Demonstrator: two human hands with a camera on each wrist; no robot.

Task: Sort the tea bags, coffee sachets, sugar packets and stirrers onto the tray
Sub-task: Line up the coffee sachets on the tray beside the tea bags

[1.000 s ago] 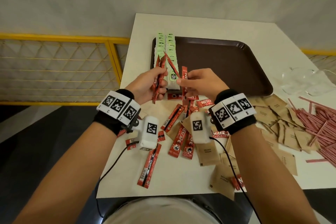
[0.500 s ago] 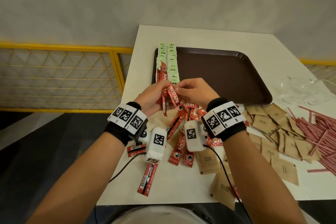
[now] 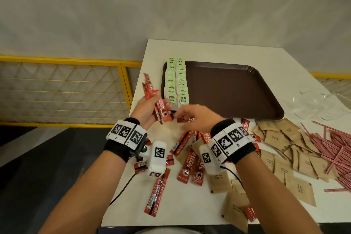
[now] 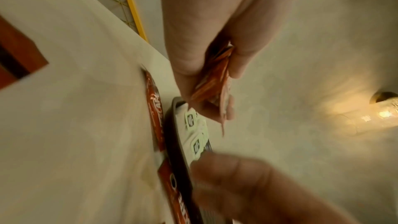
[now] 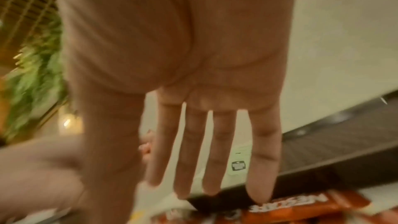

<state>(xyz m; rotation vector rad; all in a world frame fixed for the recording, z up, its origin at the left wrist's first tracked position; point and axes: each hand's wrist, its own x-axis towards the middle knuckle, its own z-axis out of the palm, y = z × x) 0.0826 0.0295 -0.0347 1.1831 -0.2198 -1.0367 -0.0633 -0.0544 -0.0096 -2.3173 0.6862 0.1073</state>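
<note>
- While loose coffee sachets lie scattered on the near part of the white table, brown sugar packets spread to their right and red stirrers pile at the right edge.
- Beyond that heap the right hand hovers palm down with fingers straight and spread, gripping nothing; its fingertips hang just above one sachet lying against the tray's near rim, though blur leaves it unclear whether they touch it.
- Left of it, the left hand is raised above the table's left edge, its fingers and thumb curled round a bundle of sachets that fans up and away to the far left.
- Farther off, the brown tray sits on the table with two neat rows of green tea bags along its left side, just beyond both hands.
</note>
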